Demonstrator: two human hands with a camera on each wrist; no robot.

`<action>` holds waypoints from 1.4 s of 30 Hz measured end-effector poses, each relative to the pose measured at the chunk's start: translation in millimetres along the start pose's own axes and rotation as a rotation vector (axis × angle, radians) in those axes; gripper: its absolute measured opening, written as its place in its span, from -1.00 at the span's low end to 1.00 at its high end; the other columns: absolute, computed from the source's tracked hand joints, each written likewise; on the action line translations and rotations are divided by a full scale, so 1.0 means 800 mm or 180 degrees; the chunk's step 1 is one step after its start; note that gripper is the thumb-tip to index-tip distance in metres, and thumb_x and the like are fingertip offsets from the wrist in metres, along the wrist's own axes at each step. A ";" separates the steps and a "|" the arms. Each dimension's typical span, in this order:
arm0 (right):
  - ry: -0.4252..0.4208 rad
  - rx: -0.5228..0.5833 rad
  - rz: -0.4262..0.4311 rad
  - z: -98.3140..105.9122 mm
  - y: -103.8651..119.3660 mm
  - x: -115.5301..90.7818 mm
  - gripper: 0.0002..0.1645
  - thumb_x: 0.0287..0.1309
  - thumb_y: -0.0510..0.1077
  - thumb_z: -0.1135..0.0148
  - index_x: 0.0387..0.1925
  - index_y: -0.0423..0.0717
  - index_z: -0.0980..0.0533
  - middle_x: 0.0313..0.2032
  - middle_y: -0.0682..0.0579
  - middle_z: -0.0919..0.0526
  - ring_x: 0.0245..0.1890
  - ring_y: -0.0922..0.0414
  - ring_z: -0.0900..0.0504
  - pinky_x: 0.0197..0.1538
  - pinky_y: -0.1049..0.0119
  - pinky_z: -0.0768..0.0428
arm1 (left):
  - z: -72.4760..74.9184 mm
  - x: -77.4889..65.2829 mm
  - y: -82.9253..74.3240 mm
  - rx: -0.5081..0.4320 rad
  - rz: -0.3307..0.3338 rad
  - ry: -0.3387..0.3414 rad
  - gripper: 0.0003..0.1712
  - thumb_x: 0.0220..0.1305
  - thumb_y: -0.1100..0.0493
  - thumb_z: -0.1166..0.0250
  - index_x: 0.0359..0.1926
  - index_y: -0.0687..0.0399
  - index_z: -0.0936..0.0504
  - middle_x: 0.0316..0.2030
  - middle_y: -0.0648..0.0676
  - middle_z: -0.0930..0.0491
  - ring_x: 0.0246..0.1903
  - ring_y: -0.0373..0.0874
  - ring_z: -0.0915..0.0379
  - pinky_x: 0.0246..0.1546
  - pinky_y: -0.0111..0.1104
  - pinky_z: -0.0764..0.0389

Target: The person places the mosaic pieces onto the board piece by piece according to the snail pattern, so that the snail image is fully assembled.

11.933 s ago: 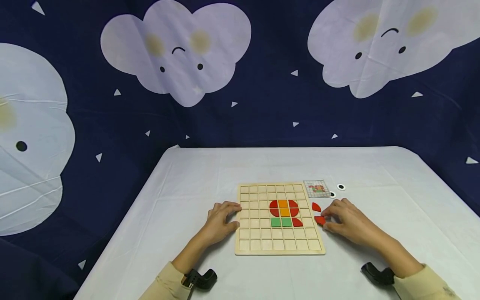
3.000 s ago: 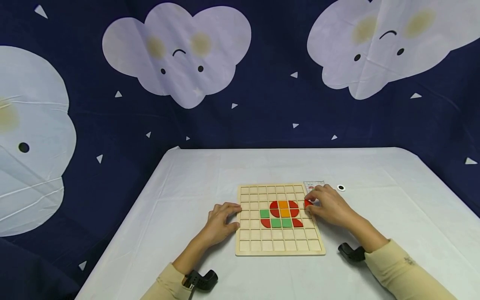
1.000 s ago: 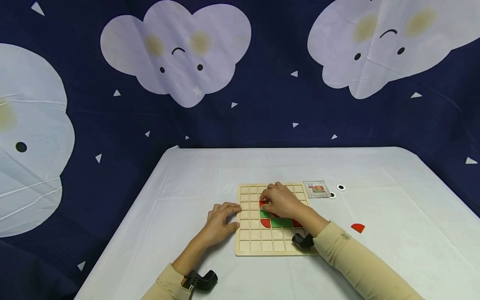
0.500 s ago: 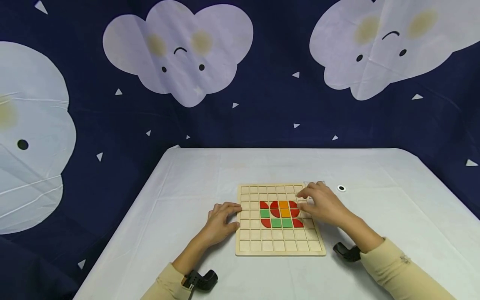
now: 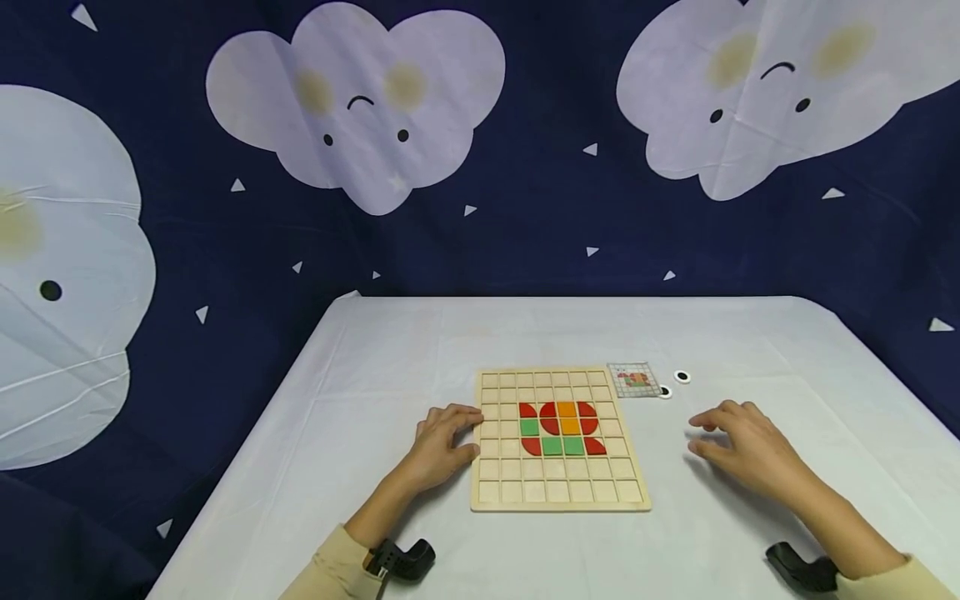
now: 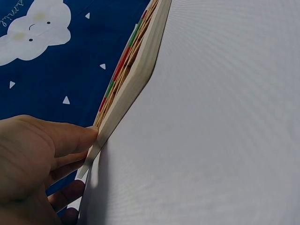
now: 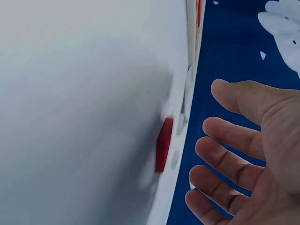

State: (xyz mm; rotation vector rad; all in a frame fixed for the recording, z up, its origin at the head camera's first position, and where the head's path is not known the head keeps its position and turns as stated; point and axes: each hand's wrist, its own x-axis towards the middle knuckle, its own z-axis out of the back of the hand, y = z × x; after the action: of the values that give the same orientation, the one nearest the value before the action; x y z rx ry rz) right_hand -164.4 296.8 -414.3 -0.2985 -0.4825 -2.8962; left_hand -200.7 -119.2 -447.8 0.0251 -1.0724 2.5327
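A wooden grid board lies on the white table. Its cells hold red quarter-circle pieces, green squares and orange squares. My left hand rests against the board's left edge; in the left wrist view its thumb touches the rim. To the right of the board, my right hand hovers with fingers apart and nothing between them. One loose red piece lies on the cloth near that hand in the right wrist view; the hand hides it in the head view.
A small pattern card lies by the board's upper right corner. Two white discs with black centres are near it, one disc apart and the other disc at the card's edge. A dark cloud-print curtain hangs behind.
Several pieces have been added on the board's left, lately a red quarter-circle set above the green square by my right hand. That hand has since moved right, off the board. My left hand stays put.
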 end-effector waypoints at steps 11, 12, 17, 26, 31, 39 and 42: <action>0.0228 -0.0098 -0.0176 0.000 -0.027 -0.018 -0.52 -0.19 0.09 -0.46 -0.23 -0.11 -0.63 -0.32 -0.02 -0.59 -0.30 0.04 -0.43 -0.31 0.20 -0.29 | 0.002 0.001 -0.001 0.0041 -0.0039 -0.0016 -0.54 0.10 0.22 -0.30 0.08 0.10 -0.57 0.13 -0.03 -0.49 0.05 -0.07 -0.24 0.01 -0.13 -0.11; 0.0244 -0.0109 -0.0180 0.001 -0.029 -0.019 -0.52 -0.19 0.10 -0.45 -0.23 -0.11 -0.62 -0.31 -0.03 -0.60 -0.29 0.02 -0.44 -0.30 0.19 -0.30 | 0.002 0.001 -0.001 0.0045 -0.0034 -0.0008 -0.54 0.10 0.22 -0.30 0.08 0.10 -0.57 0.14 -0.03 -0.49 0.06 -0.07 -0.24 0.01 -0.13 -0.11; 0.0201 -0.0136 -0.0157 0.001 -0.035 -0.023 -0.57 -0.18 0.06 -0.45 -0.25 -0.08 -0.63 -0.30 -0.02 -0.60 -0.29 0.04 -0.43 -0.31 0.21 -0.30 | 0.002 0.001 -0.001 0.0039 -0.0014 0.0008 -0.54 0.11 0.21 -0.30 0.09 0.10 -0.57 0.14 -0.03 -0.48 0.06 -0.07 -0.23 0.01 -0.13 -0.11; 0.0078 -0.0088 -0.0111 -0.001 -0.042 -0.028 -0.71 -0.13 0.00 -0.42 -0.32 -0.02 -0.63 -0.36 0.06 -0.56 -0.29 0.05 -0.43 -0.28 0.18 -0.31 | 0.002 0.001 -0.001 0.0079 -0.0018 -0.0020 -0.54 0.09 0.22 -0.31 0.08 0.11 -0.58 0.13 -0.02 -0.49 0.05 -0.07 -0.24 0.00 -0.12 -0.12; 0.0049 -0.0086 -0.0089 -0.002 -0.043 -0.029 -0.73 -0.13 -0.02 -0.43 -0.33 -0.02 -0.63 -0.35 0.05 -0.57 -0.28 0.05 -0.44 -0.27 0.16 -0.32 | 0.002 0.000 -0.002 0.0050 -0.0014 -0.0027 -0.53 0.08 0.22 -0.31 0.08 0.11 -0.58 0.13 -0.02 -0.50 0.04 -0.08 -0.24 0.01 -0.13 -0.12; -0.0112 -0.0109 -0.0006 -0.004 -0.043 -0.030 -0.77 -0.15 -0.05 -0.43 -0.37 0.00 -0.63 -0.35 0.07 -0.58 -0.29 0.06 -0.44 -0.29 0.21 -0.30 | 0.002 0.000 -0.001 0.0049 -0.0051 -0.0039 -0.53 0.09 0.23 -0.31 0.09 0.12 -0.57 0.13 -0.01 -0.49 0.04 -0.07 -0.24 0.00 -0.12 -0.11; -0.0108 -0.0114 -0.0005 -0.004 -0.043 -0.030 -0.77 -0.15 -0.04 -0.43 -0.37 0.01 -0.63 -0.36 0.08 -0.58 -0.30 0.08 -0.43 -0.31 0.23 -0.29 | 0.002 0.000 -0.001 0.0059 -0.0048 -0.0037 -0.53 0.09 0.23 -0.31 0.09 0.12 -0.57 0.14 -0.01 -0.49 0.04 -0.07 -0.24 0.00 -0.13 -0.11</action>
State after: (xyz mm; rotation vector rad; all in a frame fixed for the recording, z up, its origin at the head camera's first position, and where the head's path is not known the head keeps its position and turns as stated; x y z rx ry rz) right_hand -149.2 331.3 -433.1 -0.3534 -0.4372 -2.9082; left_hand -200.4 -119.6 -446.3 0.0529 -1.0493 2.5321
